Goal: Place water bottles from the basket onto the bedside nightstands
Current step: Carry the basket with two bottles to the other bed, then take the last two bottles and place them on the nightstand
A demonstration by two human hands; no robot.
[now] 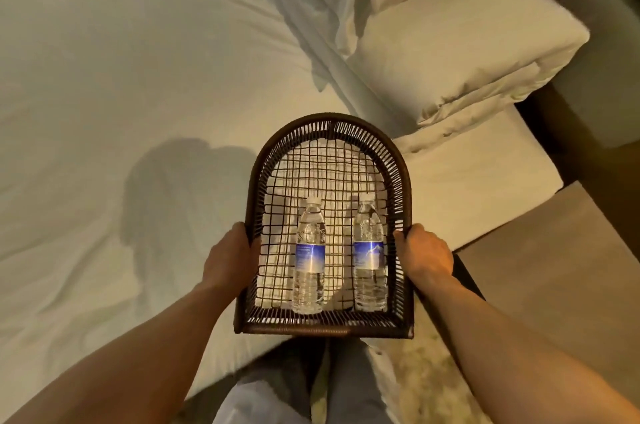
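Observation:
A dark woven basket [330, 127] with an arched far end is held level over the edge of a bed. Two clear water bottles with blue labels lie side by side in it, caps pointing away from me: the left bottle [309, 259] and the right bottle [369, 255]. My left hand [230, 257] grips the basket's left rim. My right hand [424, 253] grips its right rim. A brown nightstand top [554, 267] lies to the right of the basket, just past my right hand.
A white bed [121, 94] with rumpled sheets fills the left and centre. White pillows [460, 42] are stacked at the upper right against a dark headboard [595, 84]. My legs [304, 389] and patterned carpet [426, 385] show below the basket.

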